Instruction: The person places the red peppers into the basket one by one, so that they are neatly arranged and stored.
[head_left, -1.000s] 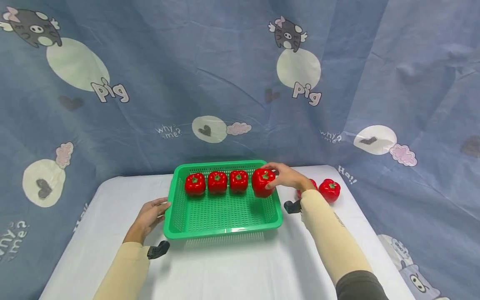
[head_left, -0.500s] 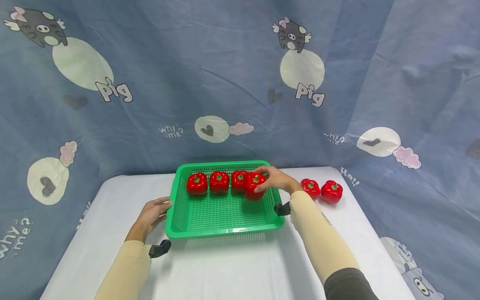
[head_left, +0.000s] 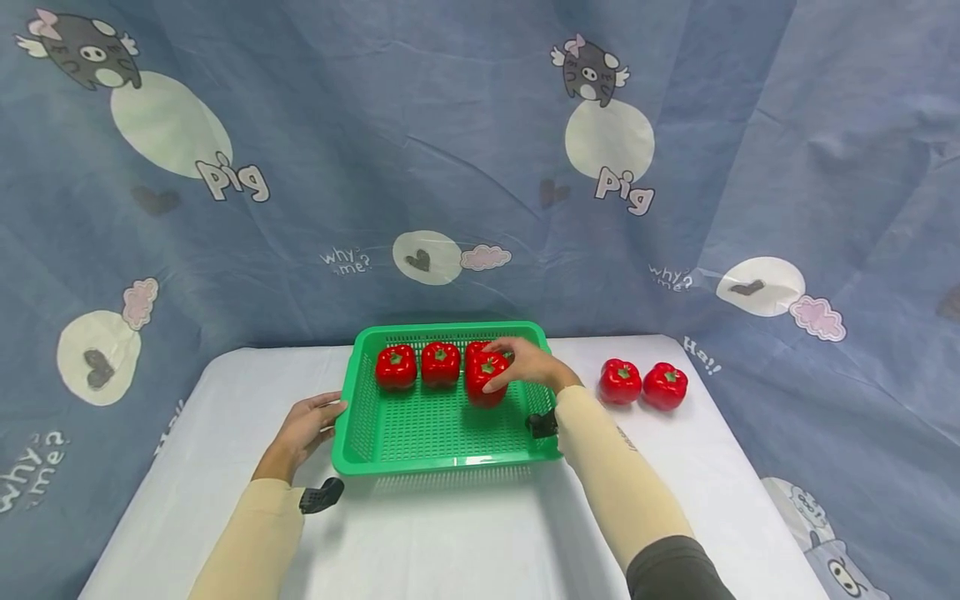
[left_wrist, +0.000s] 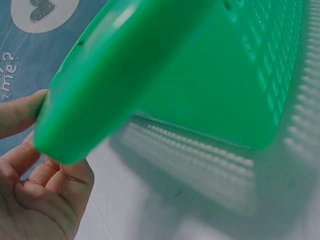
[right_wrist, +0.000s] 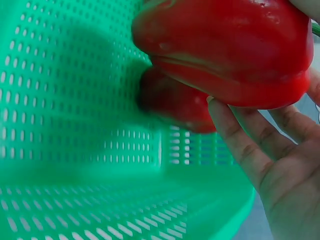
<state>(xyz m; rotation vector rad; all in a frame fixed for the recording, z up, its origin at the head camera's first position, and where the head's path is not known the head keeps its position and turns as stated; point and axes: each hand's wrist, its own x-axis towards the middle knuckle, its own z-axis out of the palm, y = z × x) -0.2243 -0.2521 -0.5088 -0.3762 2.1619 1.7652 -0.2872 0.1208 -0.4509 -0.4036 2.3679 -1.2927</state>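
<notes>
The right hand (head_left: 528,365) grips a red pepper (head_left: 486,379) above the green basket (head_left: 442,454), now further left than a second ago, in front of the third pepper (head_left: 474,350) in the back row. The left hand (head_left: 303,427) stays at the basket's left rim, fingers seemingly relaxed against it. Two peppers (head_left: 642,383) remain on the white table (head_left: 465,533).

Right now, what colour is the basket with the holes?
Green. The basket shows best in the head view.
</notes>
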